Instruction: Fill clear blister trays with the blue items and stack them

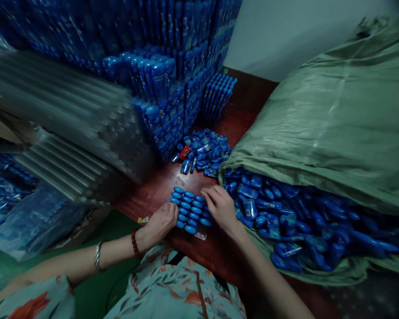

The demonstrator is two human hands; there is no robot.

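Between my two hands stands a block of small blue bottles (193, 210), packed upright in rows with their oval tops facing up. At the block's left side, my left hand (166, 220) is closed, its curled fingers against the outer bottles. My right hand (220, 207) is at the right side, fingers curled and pressed together by the back right bottles. What lies inside its fingers is hidden. Just beyond the block is a loose heap of blue bottles (209, 148), with a red packet (184, 152) among them.
A big green woven sack (329, 110) at the right spills blue bottles (286, 212) from its mouth. Tall stacks of wrapped blue bottles (168, 97) rise behind. Grey ribbed sheets (60, 93) are piled at the left. The reddish-brown surface (149, 188) lies under the block.
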